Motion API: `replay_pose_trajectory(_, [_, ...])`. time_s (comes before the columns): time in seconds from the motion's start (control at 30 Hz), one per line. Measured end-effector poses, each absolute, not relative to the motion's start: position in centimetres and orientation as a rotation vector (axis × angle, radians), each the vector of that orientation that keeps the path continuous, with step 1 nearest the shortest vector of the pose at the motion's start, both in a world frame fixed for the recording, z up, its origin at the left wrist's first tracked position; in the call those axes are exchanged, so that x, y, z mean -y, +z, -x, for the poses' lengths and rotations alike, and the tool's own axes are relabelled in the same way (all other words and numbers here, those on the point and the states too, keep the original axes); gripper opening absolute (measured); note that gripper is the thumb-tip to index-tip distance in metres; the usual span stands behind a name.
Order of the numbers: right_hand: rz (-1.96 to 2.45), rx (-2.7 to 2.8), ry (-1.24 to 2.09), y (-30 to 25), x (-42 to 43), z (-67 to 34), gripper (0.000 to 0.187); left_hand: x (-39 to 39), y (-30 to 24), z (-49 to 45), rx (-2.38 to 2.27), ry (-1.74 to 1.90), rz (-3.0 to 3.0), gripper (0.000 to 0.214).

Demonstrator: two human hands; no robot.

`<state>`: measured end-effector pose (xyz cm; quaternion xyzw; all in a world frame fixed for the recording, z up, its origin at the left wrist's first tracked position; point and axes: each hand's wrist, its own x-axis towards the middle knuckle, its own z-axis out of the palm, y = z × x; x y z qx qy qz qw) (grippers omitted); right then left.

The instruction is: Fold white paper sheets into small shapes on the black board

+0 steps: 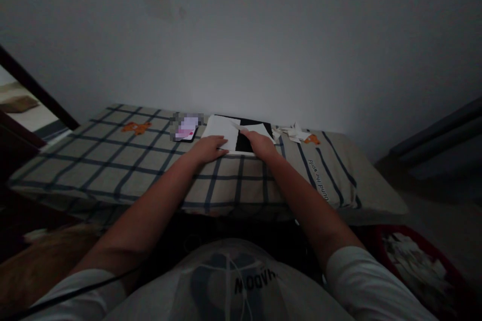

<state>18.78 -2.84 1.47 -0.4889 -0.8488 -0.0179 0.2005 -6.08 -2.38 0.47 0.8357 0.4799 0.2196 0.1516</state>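
Note:
A white sheet of paper [222, 130] lies on a black board [256, 128] at the far edge of a table covered with a checked cloth [124, 160]. My left hand [208, 149] lies flat on the near part of the sheet, fingers stretched out. My right hand [261, 144] rests on the board beside the sheet, a finger pointing at the paper's edge; its fingers look extended and nothing shows in them.
A phone [186, 129] lies left of the sheet. Small white paper scraps [292, 133] sit to the right on the cloth. A red basket [422, 261] with white scraps stands on the floor at lower right. A grey wall rises right behind the table.

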Motion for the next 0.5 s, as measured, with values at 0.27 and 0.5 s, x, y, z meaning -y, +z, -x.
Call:
replay_pose_trajectory(0.27, [1.394,2.51,-0.085,1.5,4.5,-18.0,0.032,4.4,1.2,5.9,-1.53,0.442,-2.603,0.032])
replay_pose_trajectory(0.5, [1.532,2.639,-0.101,1.9,5.1,-17.9,0.038,5.8,2.2,5.4,-1.715,0.274,-2.668,0.037])
